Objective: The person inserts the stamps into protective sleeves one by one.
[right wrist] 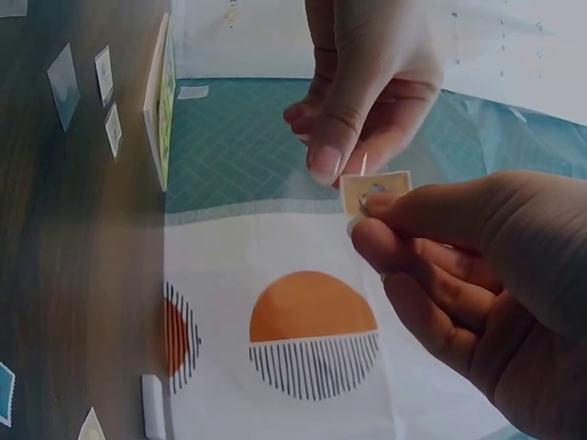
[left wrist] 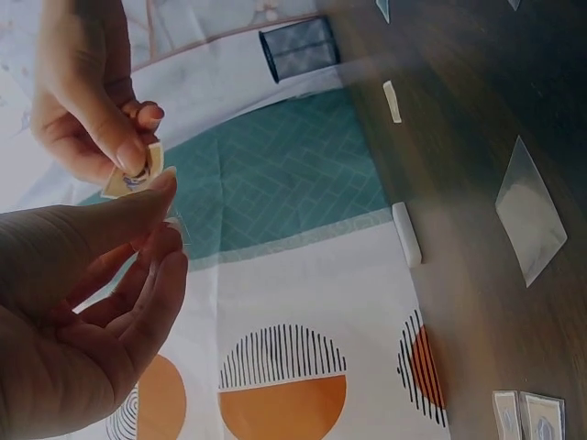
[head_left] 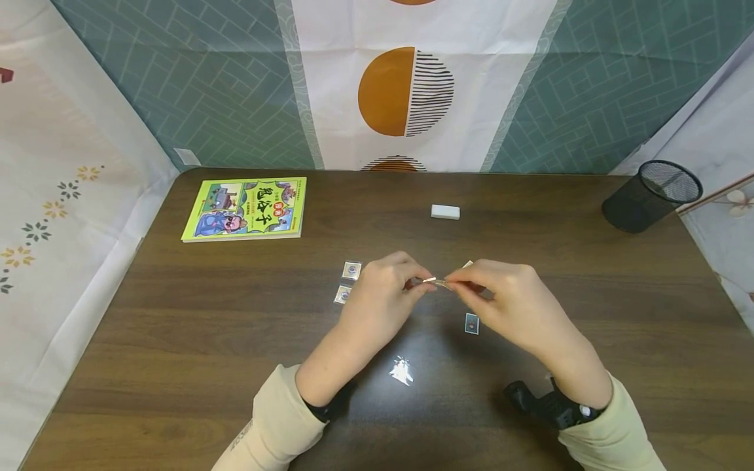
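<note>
Fingertip to fingertip above the desk, both hands work close together. My right hand (head_left: 506,294) pinches a small tan postage stamp (right wrist: 376,188) with a pale border and a little dark picture. Between thumb and fingers, my left hand (head_left: 385,291) pinches a small clear plastic sleeve (left wrist: 178,223), mostly hidden by the fingers. The stamp's edge is right at the left fingertips. Two pale stamps (head_left: 351,270) lie to the left of the left hand. A blue stamp (head_left: 472,324) lies beneath the right hand, and another pale stamp (head_left: 468,263) shows just beyond its fingers.
Shiny clear plastic (head_left: 401,371) lies on the desk (head_left: 177,366) between the forearms. Farther back are a white eraser-like block (head_left: 445,212), a green comic-style book (head_left: 246,209) at left and a black mesh pen holder (head_left: 650,196) at right. Patterned cloth hangs behind.
</note>
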Available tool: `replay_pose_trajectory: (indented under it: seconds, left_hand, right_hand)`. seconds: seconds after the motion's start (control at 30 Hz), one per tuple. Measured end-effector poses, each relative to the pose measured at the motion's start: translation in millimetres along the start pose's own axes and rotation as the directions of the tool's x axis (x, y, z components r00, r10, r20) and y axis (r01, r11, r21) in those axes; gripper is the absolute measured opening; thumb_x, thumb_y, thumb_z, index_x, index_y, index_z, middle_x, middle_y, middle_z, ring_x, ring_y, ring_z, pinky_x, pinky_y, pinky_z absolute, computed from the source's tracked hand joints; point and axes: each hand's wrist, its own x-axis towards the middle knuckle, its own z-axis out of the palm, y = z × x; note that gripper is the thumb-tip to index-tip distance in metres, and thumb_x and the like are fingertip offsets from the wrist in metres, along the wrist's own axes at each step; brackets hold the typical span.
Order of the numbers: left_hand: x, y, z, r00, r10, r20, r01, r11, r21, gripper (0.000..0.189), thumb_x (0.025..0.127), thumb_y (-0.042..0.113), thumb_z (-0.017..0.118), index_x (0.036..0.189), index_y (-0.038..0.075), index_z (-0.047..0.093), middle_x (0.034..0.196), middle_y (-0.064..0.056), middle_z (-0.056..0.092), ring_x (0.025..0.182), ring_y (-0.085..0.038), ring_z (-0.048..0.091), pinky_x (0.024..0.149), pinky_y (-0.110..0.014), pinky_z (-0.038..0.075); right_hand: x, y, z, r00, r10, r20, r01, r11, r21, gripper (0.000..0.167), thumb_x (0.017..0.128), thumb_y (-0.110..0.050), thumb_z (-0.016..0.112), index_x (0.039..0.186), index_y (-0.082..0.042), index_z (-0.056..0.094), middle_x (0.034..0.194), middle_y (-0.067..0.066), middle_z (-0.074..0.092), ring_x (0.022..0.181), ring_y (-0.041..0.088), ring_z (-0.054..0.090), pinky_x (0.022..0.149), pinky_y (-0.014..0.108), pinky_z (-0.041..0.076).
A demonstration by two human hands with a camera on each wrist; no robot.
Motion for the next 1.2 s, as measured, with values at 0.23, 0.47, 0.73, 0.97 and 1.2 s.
replay_pose_trajectory:
  seconds: [0.23, 0.47, 0.73, 0.97, 1.2]
  left_hand:
    - [-1.4, 0.1, 3.2, 0.999, 0.035, -0.005, -0.035, 0.996, 0.08, 0.01, 0.075, 0.011, 0.077, 0.084, 0.008, 0.074, 0.082, 0.001, 0.066, 0.065, -0.008, 0.059, 0.058, -0.015, 0.046]
    - [-1.8, -1.6, 7.0, 0.995, 0.096, -0.022, -0.093, 0.987, 0.13, 0.008, 0.075, 0.011, 0.077, 0.082, 0.009, 0.073, 0.08, 0.001, 0.066, 0.066, -0.009, 0.061, 0.061, -0.019, 0.049]
    - [-2.6, -0.9, 8.3, 0.996, 0.084, 0.022, -0.086, 0.986, 0.144, 0.008, 0.075, 0.01, 0.078, 0.082, 0.01, 0.074, 0.081, 0.003, 0.065, 0.068, -0.008, 0.062, 0.061, -0.019, 0.05]
    - [-1.9, -1.2, 11.0, 0.994, 0.081, 0.07, -0.091, 0.984, 0.155, 0.009, 0.075, 0.011, 0.078, 0.083, 0.01, 0.074, 0.082, 0.003, 0.065, 0.069, -0.009, 0.063, 0.062, -0.02, 0.051]
    - [-3.3, -1.7, 13.4, 0.994, 0.088, 0.065, -0.097, 0.984, 0.148, 0.009, 0.074, 0.01, 0.078, 0.083, 0.009, 0.074, 0.081, 0.002, 0.066, 0.068, -0.008, 0.063, 0.061, -0.019, 0.05]
  right_hand:
    - [-1.2, -5.1, 2.6, 0.996, 0.085, 0.035, -0.083, 0.995, -0.06, 0.018, 0.071, 0.004, 0.076, 0.085, -0.007, 0.072, 0.073, -0.004, 0.065, 0.06, 0.0, 0.054, 0.054, 0.018, 0.049]
    - [-1.2, -8.3, 1.1, 0.972, 0.22, 0.082, -0.216, 0.975, -0.055, 0.014, 0.073, 0.001, 0.076, 0.085, -0.007, 0.073, 0.074, -0.003, 0.067, 0.057, 0.0, 0.054, 0.051, 0.017, 0.047]
    - [-1.4, -14.2, 1.0, 0.951, 0.275, 0.144, -0.258, 0.958, -0.126, 0.011, 0.076, 0.001, 0.073, 0.083, -0.008, 0.073, 0.069, -0.005, 0.062, 0.055, 0.001, 0.049, 0.05, 0.018, 0.045]
    - [-1.3, -17.7, 0.7, 0.934, 0.321, 0.157, -0.3, 0.944, -0.14, 0.01, 0.077, 0.001, 0.071, 0.08, -0.009, 0.073, 0.065, -0.006, 0.06, 0.051, 0.0, 0.046, 0.048, 0.018, 0.042]
    - [-3.0, -16.7, 1.6, 0.938, 0.303, 0.17, -0.276, 0.947, -0.164, 0.01, 0.076, 0.001, 0.073, 0.081, -0.008, 0.073, 0.066, -0.004, 0.06, 0.052, 0.002, 0.044, 0.049, 0.019, 0.042]
